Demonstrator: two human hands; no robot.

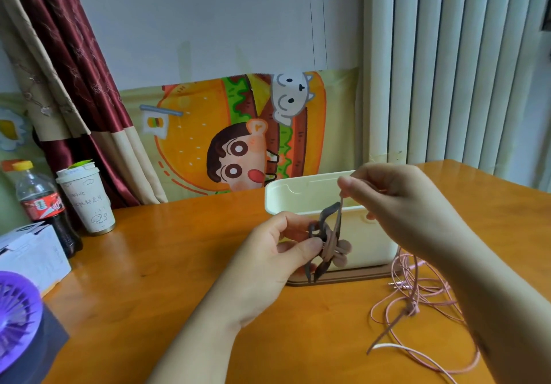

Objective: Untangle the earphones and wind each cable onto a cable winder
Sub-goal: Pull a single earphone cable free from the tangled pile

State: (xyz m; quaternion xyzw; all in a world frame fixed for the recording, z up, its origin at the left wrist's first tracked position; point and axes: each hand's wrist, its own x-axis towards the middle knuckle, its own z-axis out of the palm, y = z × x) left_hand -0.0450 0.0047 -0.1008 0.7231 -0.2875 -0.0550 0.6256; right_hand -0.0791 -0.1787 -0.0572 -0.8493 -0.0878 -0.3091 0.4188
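Your left hand [268, 252] grips the cable winders [328, 245] steady so your right hand [402, 201], fingers pinching one strap [340, 213], can draw it free, probably for the earphone cable [417, 303] alongside.

— Where are the winders?

— The soft mauve-brown rubber cable winders [329, 245], strap-shaped with rounded flower-like ends, are bunched together above the middle of the orange wooden tabletop [179, 249], and there is a dark grey strap among them. The left hand [280, 249] pinches the bunch. The right hand [399, 201] pinches the end of one strap, which is drawn straight up.

— And the earphones?

— The thin pink earphone cables [417, 303] lie in a loose tangle of loops by the tabletop's right edge, toward its near right corner. One pale whitish stretch lies nearest.
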